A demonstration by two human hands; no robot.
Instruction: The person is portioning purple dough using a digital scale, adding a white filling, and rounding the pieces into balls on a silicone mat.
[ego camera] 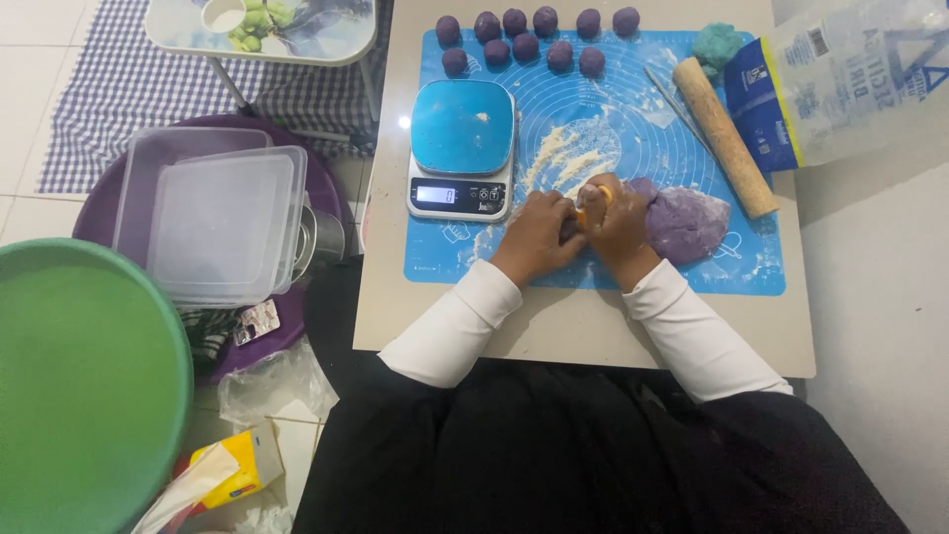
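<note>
left hand [539,237] grip closed on a small purple piece, steadying it | right hand [615,220] grip closed on an orange-handled cutter, at the soft purple dough lump [684,222] on the blue silicone mat [593,267], tabletop [583,331] | blue-topped digital scale [462,148] just beside for weighing | rolled purple balls [524,35] parked at far edge

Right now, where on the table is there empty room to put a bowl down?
The bare table edge between the blue mat and the sleeves is free, plus the mat's patch under the rolling pin. It is crowded near the scale, purple balls and both hands.
</note>
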